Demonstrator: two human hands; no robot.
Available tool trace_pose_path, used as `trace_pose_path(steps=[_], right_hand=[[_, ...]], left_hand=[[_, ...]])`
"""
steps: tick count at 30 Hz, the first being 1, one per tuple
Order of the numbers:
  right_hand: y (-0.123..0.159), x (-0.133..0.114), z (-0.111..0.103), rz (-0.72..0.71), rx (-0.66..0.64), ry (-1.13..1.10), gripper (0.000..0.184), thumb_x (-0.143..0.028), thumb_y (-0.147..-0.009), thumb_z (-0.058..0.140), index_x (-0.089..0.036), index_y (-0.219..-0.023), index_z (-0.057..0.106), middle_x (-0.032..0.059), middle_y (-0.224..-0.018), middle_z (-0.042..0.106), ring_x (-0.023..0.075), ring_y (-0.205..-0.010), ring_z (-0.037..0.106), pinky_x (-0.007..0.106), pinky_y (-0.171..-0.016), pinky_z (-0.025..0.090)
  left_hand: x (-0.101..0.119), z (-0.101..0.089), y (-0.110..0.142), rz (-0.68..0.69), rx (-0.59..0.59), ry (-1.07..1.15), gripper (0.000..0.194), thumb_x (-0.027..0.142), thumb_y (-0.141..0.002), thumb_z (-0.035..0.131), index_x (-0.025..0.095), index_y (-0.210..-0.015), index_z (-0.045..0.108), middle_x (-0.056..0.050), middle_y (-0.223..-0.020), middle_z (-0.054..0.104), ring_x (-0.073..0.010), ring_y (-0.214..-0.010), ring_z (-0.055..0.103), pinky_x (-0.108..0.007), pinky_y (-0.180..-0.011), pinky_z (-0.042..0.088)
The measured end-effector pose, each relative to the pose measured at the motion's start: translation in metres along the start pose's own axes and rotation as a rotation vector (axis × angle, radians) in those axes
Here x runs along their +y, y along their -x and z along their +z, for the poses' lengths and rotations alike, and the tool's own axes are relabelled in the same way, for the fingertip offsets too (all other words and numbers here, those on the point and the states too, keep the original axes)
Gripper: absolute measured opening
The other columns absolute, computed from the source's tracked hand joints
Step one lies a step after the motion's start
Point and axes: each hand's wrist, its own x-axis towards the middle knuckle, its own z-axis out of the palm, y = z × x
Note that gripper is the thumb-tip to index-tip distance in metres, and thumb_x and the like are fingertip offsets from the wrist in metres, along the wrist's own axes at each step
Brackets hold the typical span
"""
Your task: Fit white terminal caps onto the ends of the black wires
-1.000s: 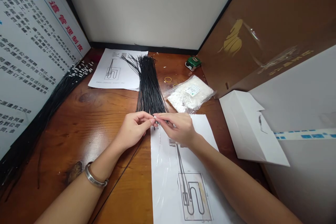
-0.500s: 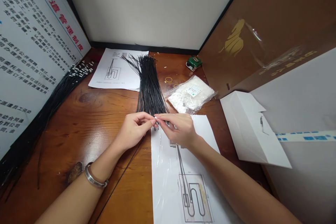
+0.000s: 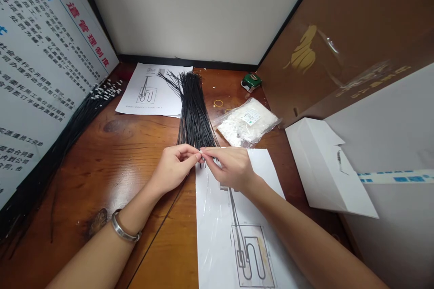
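Observation:
My left hand (image 3: 176, 165) and my right hand (image 3: 230, 165) meet fingertip to fingertip at mid-table, both closed in a pinch. Between them shows a small white connector (image 3: 201, 152), mostly covered by the fingers. Whether a wire enters it is too small to tell. Just beyond the hands lies a thick bundle of black wires (image 3: 195, 108), its near ends partly hidden by the fingers. Beneath my right hand is a printed drawing sheet (image 3: 217, 244).
On the left lie black wires with white connectors (image 3: 106, 89) on their ends. A second drawing sheet (image 3: 135, 95) is at the back. To the right are a clear bag of white parts (image 3: 249, 119), a green tape measure (image 3: 251, 82) and a white box (image 3: 322, 167). Boards wall the table in.
Both hands keep nearly the same pinch at the white connector. The view has shifted very slightly; nothing else has visibly moved.

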Motion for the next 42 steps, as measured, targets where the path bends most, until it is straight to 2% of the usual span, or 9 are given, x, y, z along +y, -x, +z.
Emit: trace_pose_path(steps=[5, 12, 19, 27, 33, 36, 42], right_hand=[[-0.0016, -0.0015, 0.0006, 0.048, 0.072, -0.025, 0.018, -0.011, -0.082, 0.059, -0.023, -0.089, 0.07, -0.0011, -0.073, 0.076, 0.012, -0.048, 0.065, 0.025, -0.044, 0.052], [-0.0013, -0.0022, 0.0014, 0.123, 0.048, -0.041, 0.017, -0.014, -0.083, 0.058, -0.024, -0.088, 0.071, -0.0002, -0.071, 0.075, 0.0124, -0.046, 0.063, 0.026, -0.046, 0.052], [-0.0038, -0.0027, 0.0002, 0.086, 0.063, -0.087, 0.017, -0.013, -0.083, 0.059, -0.022, -0.092, 0.07, -0.0007, -0.068, 0.074, 0.0112, -0.045, 0.061, 0.025, -0.044, 0.05], [-0.0027, -0.0029, 0.0013, 0.13, 0.045, -0.117, 0.017, -0.015, -0.084, 0.058, -0.024, -0.093, 0.071, -0.0017, -0.063, 0.071, 0.0116, -0.045, 0.06, 0.026, -0.046, 0.051], [-0.0026, -0.0038, 0.0024, 0.167, 0.05, -0.074, 0.011, -0.017, -0.084, 0.059, -0.021, -0.085, 0.069, -0.0047, -0.05, 0.062, 0.0074, -0.033, 0.042, 0.024, -0.037, 0.041], [-0.0039, -0.0052, 0.002, 0.183, 0.048, -0.11, 0.01, -0.015, -0.083, 0.059, -0.019, -0.083, 0.068, -0.0063, -0.045, 0.054, 0.0067, -0.033, 0.04, 0.024, -0.037, 0.039], [-0.0026, -0.0067, 0.0031, 0.302, 0.002, -0.177, 0.01, -0.019, -0.084, 0.059, -0.019, -0.081, 0.069, -0.0078, -0.041, 0.045, 0.0072, -0.033, 0.036, 0.025, -0.039, 0.037]], left_hand=[[-0.0011, 0.0016, -0.0004, -0.015, 0.015, -0.003, 0.02, 0.032, -0.079, 0.065, 0.013, -0.08, 0.069, -0.006, -0.075, 0.072, -0.0116, -0.059, 0.058, -0.022, -0.052, 0.043], [-0.002, 0.0005, -0.0005, -0.006, 0.008, -0.003, 0.019, 0.032, -0.079, 0.066, 0.013, -0.08, 0.069, -0.006, -0.074, 0.071, -0.0117, -0.059, 0.058, -0.022, -0.053, 0.043], [-0.003, -0.0013, -0.0003, 0.0, -0.006, -0.001, 0.017, 0.03, -0.081, 0.063, 0.013, -0.08, 0.068, -0.005, -0.074, 0.07, -0.0099, -0.057, 0.053, -0.022, -0.052, 0.04], [-0.0037, -0.0014, -0.0012, -0.005, 0.002, 0.021, 0.019, 0.032, -0.08, 0.064, 0.014, -0.082, 0.068, -0.005, -0.075, 0.07, -0.0097, -0.055, 0.051, -0.022, -0.051, 0.039], [-0.0029, -0.0024, -0.0016, -0.007, 0.005, -0.006, 0.017, 0.03, -0.081, 0.063, 0.014, -0.078, 0.068, -0.003, -0.072, 0.068, -0.0091, -0.054, 0.05, -0.021, -0.051, 0.038], [-0.0028, -0.0026, -0.0015, -0.009, -0.006, -0.009, 0.017, 0.03, -0.081, 0.063, 0.014, -0.079, 0.068, -0.003, -0.072, 0.068, -0.0091, -0.053, 0.05, -0.022, -0.052, 0.038], [-0.0046, -0.0028, -0.0014, -0.006, -0.005, -0.016, 0.017, 0.03, -0.082, 0.062, 0.014, -0.079, 0.069, -0.002, -0.07, 0.066, -0.0083, -0.051, 0.048, -0.022, -0.051, 0.038]])
